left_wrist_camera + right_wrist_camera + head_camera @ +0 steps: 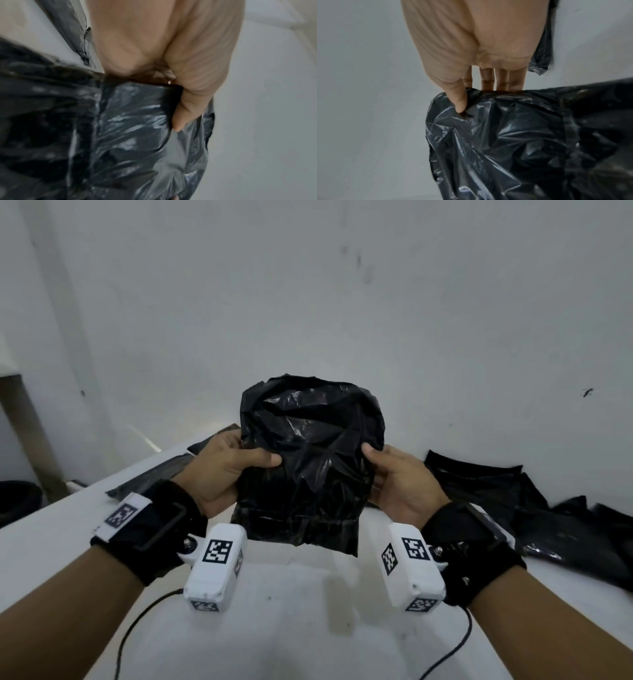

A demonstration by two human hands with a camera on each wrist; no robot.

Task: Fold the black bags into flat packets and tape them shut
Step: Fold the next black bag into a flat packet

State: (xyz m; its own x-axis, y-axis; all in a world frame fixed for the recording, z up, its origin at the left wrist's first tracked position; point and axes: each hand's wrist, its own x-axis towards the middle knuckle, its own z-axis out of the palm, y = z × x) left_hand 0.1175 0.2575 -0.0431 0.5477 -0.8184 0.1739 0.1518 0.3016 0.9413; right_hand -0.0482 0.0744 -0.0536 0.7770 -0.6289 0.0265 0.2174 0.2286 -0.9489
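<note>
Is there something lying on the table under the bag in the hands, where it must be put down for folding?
Nothing visible does. The left hand and right hand hold the black bag above a bare patch of white table. The other black bags lie off to the right, apart from it.

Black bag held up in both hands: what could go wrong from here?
The bag is crumpled and off the table, held only at its side edges by the left hand and right hand; a fold made now may come out lumpy. The thin film could slip from the thumbs.
</note>
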